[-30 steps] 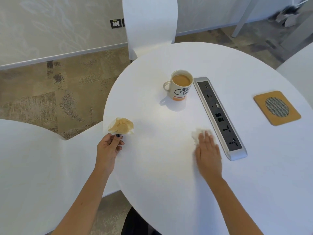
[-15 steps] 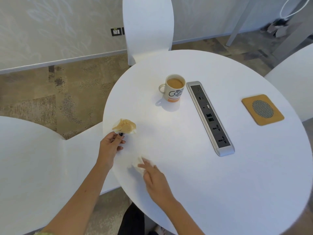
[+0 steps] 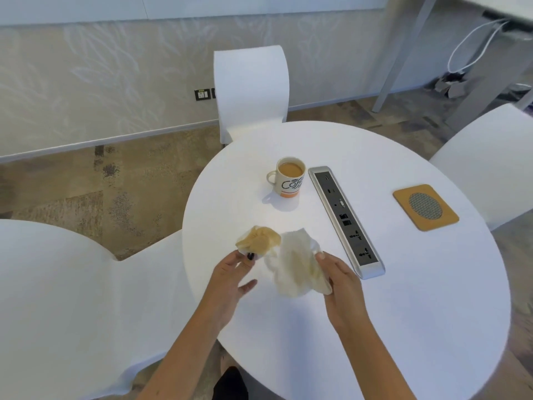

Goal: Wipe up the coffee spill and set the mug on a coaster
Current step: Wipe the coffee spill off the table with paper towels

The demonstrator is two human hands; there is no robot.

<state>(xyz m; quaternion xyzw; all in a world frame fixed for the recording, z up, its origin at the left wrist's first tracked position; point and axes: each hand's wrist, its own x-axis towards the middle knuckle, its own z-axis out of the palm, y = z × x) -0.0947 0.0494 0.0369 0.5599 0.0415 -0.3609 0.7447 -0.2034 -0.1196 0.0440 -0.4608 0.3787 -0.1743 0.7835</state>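
A white mug [image 3: 289,178] full of milky coffee stands on the round white table [image 3: 375,298], left of the power strip. A square cork coaster [image 3: 425,207] lies at the table's right side, well apart from the mug. My left hand [image 3: 230,277] pinches a crumpled, coffee-soaked tissue [image 3: 258,239] above the table's left part. My right hand [image 3: 336,274] holds a larger, lightly stained white tissue [image 3: 297,265] lifted off the table, close beside the first one. No spill shows on the tabletop.
A silver power strip [image 3: 344,219] runs along the middle of the table. White chairs stand at the far side [image 3: 251,90], at the right [image 3: 490,163] and at the left [image 3: 72,298]. Patterned carpet lies beyond the table's left edge.
My right hand slid its tissue from beside the power strip leftward across the table and lifted it. My left hand brought the soaked tissue in toward it. The camera rose.
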